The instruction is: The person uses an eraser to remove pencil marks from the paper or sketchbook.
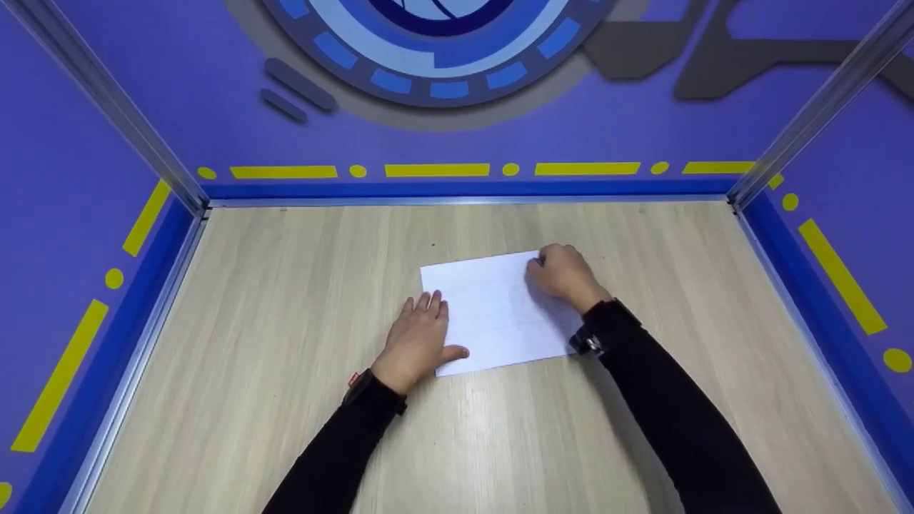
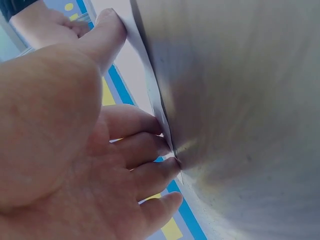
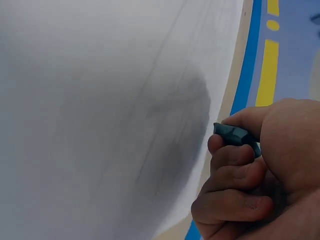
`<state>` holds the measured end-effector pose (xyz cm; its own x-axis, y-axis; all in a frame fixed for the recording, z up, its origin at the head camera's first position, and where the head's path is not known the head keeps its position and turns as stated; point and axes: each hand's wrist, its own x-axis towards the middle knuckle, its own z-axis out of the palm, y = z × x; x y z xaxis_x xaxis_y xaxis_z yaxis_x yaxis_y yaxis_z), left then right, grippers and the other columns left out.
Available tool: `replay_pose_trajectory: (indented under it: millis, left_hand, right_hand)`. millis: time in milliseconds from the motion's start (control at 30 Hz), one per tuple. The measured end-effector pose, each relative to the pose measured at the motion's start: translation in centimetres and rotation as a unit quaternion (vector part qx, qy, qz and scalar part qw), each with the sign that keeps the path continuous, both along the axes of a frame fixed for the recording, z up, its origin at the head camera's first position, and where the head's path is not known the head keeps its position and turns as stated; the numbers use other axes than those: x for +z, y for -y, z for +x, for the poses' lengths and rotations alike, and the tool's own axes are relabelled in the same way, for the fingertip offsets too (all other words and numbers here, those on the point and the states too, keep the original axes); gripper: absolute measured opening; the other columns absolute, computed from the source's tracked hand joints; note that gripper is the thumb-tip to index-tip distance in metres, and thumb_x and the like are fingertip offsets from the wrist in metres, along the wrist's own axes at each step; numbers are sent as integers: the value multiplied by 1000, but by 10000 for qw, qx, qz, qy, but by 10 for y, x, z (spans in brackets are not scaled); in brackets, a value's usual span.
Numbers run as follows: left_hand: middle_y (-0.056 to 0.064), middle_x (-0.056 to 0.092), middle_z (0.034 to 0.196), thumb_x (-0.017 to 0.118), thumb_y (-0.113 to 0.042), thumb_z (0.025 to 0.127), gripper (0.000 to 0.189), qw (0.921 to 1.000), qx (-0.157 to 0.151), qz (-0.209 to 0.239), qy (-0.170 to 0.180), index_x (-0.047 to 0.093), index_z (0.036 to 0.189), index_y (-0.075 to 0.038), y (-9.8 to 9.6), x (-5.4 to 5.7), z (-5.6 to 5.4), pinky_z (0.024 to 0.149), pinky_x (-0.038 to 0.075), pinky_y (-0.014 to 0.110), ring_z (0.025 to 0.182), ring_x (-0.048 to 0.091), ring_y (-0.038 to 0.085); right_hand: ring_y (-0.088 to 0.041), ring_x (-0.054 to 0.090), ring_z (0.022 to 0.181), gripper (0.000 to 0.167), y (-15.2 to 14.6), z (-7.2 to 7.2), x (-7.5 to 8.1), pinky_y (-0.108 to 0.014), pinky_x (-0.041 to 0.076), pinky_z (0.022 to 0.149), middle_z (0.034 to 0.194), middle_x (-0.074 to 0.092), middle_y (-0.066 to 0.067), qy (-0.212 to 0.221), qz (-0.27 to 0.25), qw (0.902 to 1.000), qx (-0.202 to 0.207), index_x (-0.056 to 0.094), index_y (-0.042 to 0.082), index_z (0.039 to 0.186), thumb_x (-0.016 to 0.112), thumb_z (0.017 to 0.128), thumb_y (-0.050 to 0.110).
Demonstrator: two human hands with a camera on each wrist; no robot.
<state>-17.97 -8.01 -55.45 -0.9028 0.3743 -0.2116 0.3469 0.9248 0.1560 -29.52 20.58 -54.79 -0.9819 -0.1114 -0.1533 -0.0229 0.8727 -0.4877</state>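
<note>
A white sheet of paper [image 1: 500,314] lies slightly turned on the table, with faint streaks on it in the right wrist view. My left hand [image 1: 416,341] rests on its left edge, fingers spread and thumb over the near left corner. In the left wrist view those fingers [image 2: 145,150] look fairly straight, and the paper's edge [image 2: 152,82] lifts a little. Near the far right corner, my right hand [image 1: 565,275] pinches a small dark teal, faceted lump [image 3: 235,135] between thumb and curled fingers. Its exact kind is unclear.
The light wood table [image 1: 300,285] is bounded by a purple back panel [image 1: 428,143] and side panels with yellow markings. Metal rails [image 1: 464,200] run along the table's edges. Black sleeves cover both arms, with a dark strap on each wrist.
</note>
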Motion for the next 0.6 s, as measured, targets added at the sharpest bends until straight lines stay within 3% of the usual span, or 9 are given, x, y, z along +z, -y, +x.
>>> replay_pose_trajectory:
  millis: [133,233,267,333,433,467,500,600]
  left_hand:
    - [26,42,175,72,-70,97,103,10000,-25,-5,-66,48,163,5,1,0,0,137,31,58,165,41,41]
    - [26,43,174,72,-70,97,103,9999,-32,3,-114,48,163,5,1,-1,1,137,32,57,164,42,41]
    - [26,43,174,72,-70,97,103,9999,-37,2,-129,48,163,5,1,-1,2,137,32,57,164,42,41]
    - [26,44,174,72,-70,96,103,9999,-41,4,-156,49,163,6,0,-1,2,137,33,57,164,42,41]
    - [25,42,175,72,-70,97,103,9999,-28,-4,-124,48,164,5,0,-1,1,137,32,57,165,41,40]
    - [25,42,175,72,-70,97,103,9999,-16,-13,-106,47,164,5,0,-1,1,138,31,56,165,41,40]
    - [24,42,176,72,-70,97,104,10000,0,-25,-97,47,164,5,0,-1,0,138,31,56,166,40,40]
    - [23,40,177,70,-71,97,104,9999,36,-100,-56,46,165,4,0,-1,0,139,29,56,166,39,39]
  right_hand:
    - [-30,58,80,38,41,-1,1,-47,50,74,80,60,-11,-216,63,9988,424,50,12,70,61,104,24]
    - [-36,70,92,36,70,-2,0,-55,58,86,92,74,-19,-291,200,9971,673,62,7,74,62,104,26]
    - [-36,73,96,37,76,-9,-13,-54,59,89,96,77,-19,-351,220,9962,766,67,7,77,61,105,30]
    - [-39,75,104,36,89,-10,-14,-55,60,94,105,80,-22,-325,298,9953,865,76,3,86,60,105,29]
    - [-36,74,99,34,98,-13,-18,-53,61,92,102,80,-21,-177,232,9960,842,78,1,89,61,104,26]
    - [-34,72,92,32,97,-17,-23,-50,60,86,96,79,-18,-186,212,9960,849,77,2,85,62,102,25]
    - [-34,69,89,30,99,-12,-12,-50,59,85,94,78,-19,-63,182,9967,793,76,1,85,62,101,22]
    - [-29,61,83,29,94,-14,-12,-44,55,78,88,73,-14,87,19,9973,727,74,3,82,65,100,23]
